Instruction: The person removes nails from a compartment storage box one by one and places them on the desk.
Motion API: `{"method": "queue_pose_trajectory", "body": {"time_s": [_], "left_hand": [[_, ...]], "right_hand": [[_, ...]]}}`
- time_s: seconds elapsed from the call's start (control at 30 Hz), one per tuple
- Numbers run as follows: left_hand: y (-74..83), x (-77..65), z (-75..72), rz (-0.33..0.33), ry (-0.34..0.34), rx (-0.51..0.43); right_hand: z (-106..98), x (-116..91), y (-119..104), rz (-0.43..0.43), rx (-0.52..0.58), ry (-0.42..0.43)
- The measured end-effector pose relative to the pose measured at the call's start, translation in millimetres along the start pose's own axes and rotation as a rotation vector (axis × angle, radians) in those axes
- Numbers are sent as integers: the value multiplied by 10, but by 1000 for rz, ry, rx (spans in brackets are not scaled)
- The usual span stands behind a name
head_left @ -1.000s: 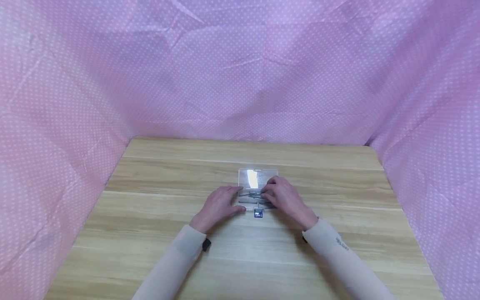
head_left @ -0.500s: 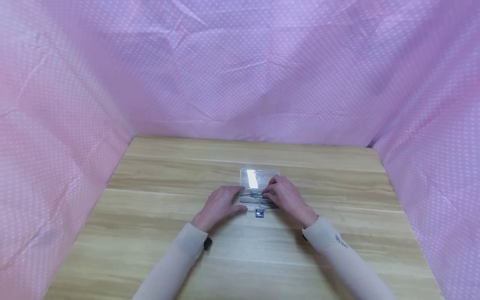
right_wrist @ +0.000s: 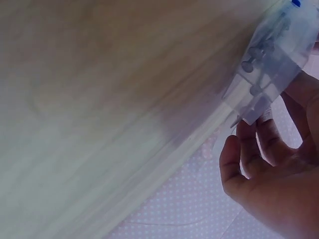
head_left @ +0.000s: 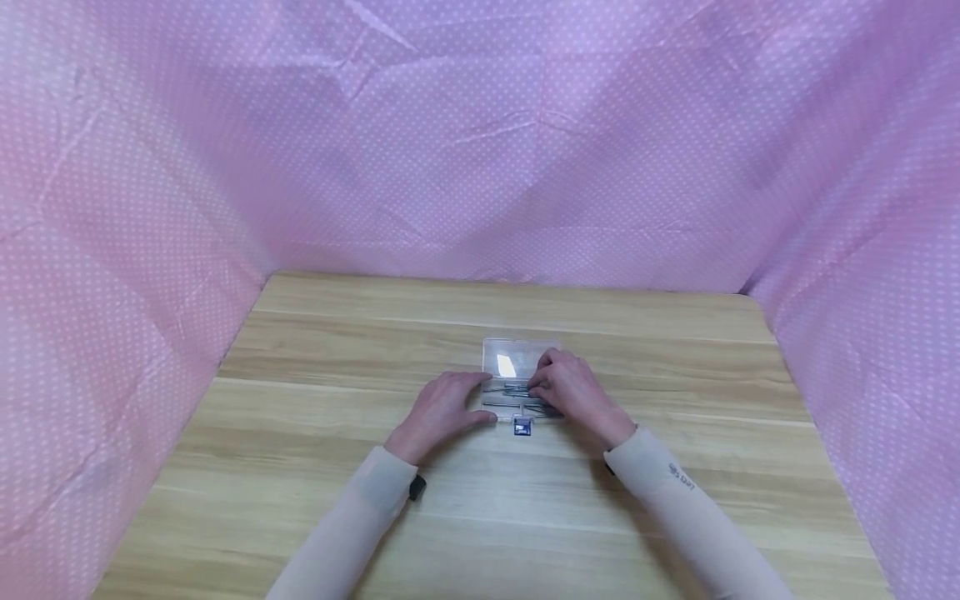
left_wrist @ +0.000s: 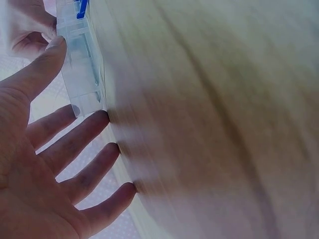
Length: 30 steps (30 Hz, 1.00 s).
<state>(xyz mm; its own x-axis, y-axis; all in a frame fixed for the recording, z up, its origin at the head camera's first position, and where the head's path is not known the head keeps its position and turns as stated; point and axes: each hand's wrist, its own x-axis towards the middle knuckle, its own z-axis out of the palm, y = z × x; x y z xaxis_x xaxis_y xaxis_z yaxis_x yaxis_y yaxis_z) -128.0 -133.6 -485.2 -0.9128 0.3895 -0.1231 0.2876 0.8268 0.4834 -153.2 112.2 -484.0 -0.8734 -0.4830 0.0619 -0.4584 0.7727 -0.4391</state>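
A clear plastic box [head_left: 501, 412] sits on the table with its lid [head_left: 517, 354] laid back behind it and a blue latch [head_left: 522, 427] at its front. Several metal nails [head_left: 516, 389] lie in its compartments, their flat heads visible from the right wrist. My left hand [head_left: 442, 408] holds the box's left end, thumb at the front corner and index finger at the back corner; the other fingertips [left_wrist: 130, 188] touch the table. At the right end, my right hand [head_left: 576, 392] has curled fingers in the back compartment, pinching what looks like a nail; the pinch itself is mostly hidden.
The wooden table [head_left: 360, 333] extends around the box on every side. Pink dotted cloth [head_left: 480, 150] hangs behind the table and along both sides. A dark wrist device [head_left: 417, 487] shows at the left sleeve.
The right fingers stay at the back compartment with only slight movement. The box and both hands appear shifted slightly right in view, and the lid's reflection has shortened. The left hand keeps its hold.
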Motion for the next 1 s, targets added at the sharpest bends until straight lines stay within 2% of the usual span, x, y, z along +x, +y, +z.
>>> {"method": "queue_pose_trajectory", "body": {"time_s": [0.23, 0.4, 0.73, 1.0], "left_hand": [[55, -22, 58, -18, 6, 3], [99, -55, 87, -29, 10, -6], [186, -99, 158, -71, 14, -5], [241, -130, 196, -75, 39, -17]], "right_hand": [[-2, -39, 40, 8, -35, -31], [-3, -99, 60, 11, -11, -42], [-38, -215, 140, -55, 12, 7], [-101, -295, 220, -89, 15, 40]]}}
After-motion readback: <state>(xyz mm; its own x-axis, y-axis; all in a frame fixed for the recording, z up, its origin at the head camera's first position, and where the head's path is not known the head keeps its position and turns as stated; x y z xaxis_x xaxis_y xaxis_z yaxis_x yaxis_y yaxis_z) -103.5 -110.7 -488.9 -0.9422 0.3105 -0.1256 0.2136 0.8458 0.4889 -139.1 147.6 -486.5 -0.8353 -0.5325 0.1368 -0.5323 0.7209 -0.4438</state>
